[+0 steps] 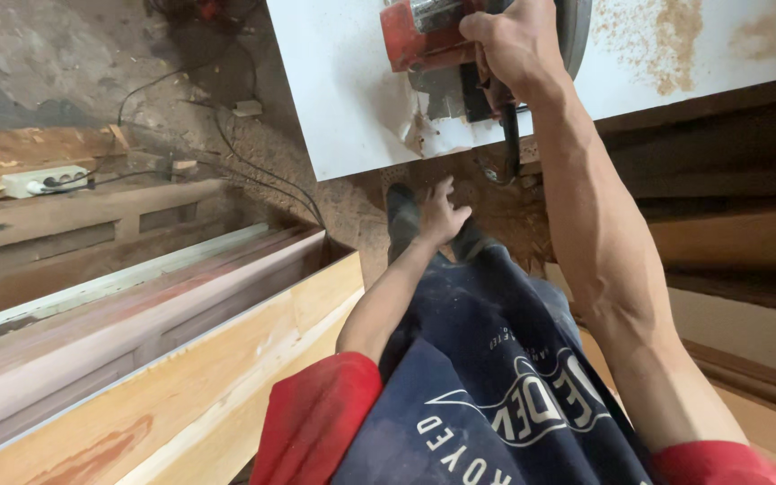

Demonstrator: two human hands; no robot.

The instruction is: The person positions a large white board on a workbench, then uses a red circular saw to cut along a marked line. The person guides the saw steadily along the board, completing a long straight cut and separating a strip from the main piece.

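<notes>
1. Right hand (515, 43) is clamped around the handle of the red circular saw (424, 34), fingers wrapped tight over the top.
2. The saw sits on the white board (343, 99), at its near edge, sawdust scattered to the right.
3. Left hand (440, 214) hangs low below the board, fingers spread, holding nothing, just above the dark shoe (402, 220).
</notes>
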